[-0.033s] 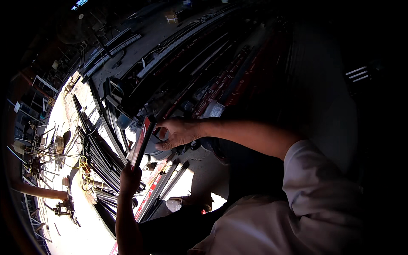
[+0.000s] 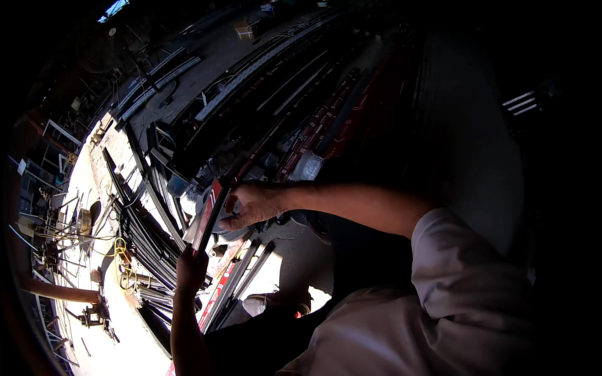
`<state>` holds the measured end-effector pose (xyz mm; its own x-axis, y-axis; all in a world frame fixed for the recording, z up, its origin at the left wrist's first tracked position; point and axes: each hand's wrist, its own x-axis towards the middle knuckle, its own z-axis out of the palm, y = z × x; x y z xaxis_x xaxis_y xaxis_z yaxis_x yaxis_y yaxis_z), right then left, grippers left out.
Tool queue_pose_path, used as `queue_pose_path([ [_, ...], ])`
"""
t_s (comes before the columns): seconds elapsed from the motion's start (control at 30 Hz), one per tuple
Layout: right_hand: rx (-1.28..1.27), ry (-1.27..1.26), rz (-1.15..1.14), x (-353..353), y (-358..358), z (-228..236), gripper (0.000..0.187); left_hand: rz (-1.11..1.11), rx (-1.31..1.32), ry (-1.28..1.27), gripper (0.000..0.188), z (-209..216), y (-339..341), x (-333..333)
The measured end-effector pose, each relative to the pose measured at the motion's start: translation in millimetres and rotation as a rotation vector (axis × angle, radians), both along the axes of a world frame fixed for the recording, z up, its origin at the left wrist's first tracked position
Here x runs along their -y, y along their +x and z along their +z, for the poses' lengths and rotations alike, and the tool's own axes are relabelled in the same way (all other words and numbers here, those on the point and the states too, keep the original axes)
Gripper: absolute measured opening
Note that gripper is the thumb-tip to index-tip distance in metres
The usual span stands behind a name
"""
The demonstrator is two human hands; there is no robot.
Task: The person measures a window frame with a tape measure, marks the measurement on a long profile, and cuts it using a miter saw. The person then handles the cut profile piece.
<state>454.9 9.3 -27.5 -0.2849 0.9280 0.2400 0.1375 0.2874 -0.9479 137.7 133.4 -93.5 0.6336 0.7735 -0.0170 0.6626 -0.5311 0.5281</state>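
A short length of dark metal profile (image 2: 214, 213) with a red and white printed face is held up at a slant before me. My left hand (image 2: 190, 269) is closed round its lower end, mostly in shadow. A pale, thin flap, perhaps film, shows beside that end. My right hand (image 2: 256, 204) is at the upper part of the profile, coming in from the right. Its fingers are bent and the thumb stands apart from them, tip close to the profile's edge. I cannot make out firm contact there.
Several dark profiles (image 2: 147, 229) lie heaped on the sunlit ground at left, beside a yellow cord (image 2: 125, 266). Long red-wrapped bars (image 2: 313, 135) lie stacked in shade beyond my hands. A cardboard box (image 2: 244, 31) stands farther back. My shoe (image 2: 256, 304) is below the hands.
The view has shifted slightly, so the surroundings sit a little farther left. My right hand has moved slightly left and down, closer to the profile. The left hand keeps its hold.
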Motion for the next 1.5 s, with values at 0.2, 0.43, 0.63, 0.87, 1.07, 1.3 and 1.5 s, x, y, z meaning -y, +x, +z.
queue_pose_path([
  [0.2,0.177,0.433,-0.363,-5,-38,5,0.058,0.024,0.086,-0.019,0.025,6,20,31],
  [0.43,0.232,0.289,-0.221,-2,-13,-10,0.038,-0.043,0.102,-0.192,0.05,-55,59,49],
  [0.63,0.402,0.202,-0.238,17,25,-27,0.036,-0.139,-0.242,-0.265,0.056,-26,99,82],
  [0.87,0.507,0.187,-0.279,16,32,-42,0.035,-0.202,-0.333,-0.389,0.046,-4,116,87],
  [1.07,0.616,0.097,-0.358,2,18,-84,0.033,-0.224,-0.213,-0.447,0.041,0,143,78],
  [1.3,0.539,-0.044,-0.33,-2,14,-124,0.034,-0.313,-0.099,-0.371,0.039,-1,148,51],
  [1.5,0.544,-0.111,-0.268,-4,12,-110,0.042,-0.245,-0.121,-0.405,0.043,14,146,50],
])
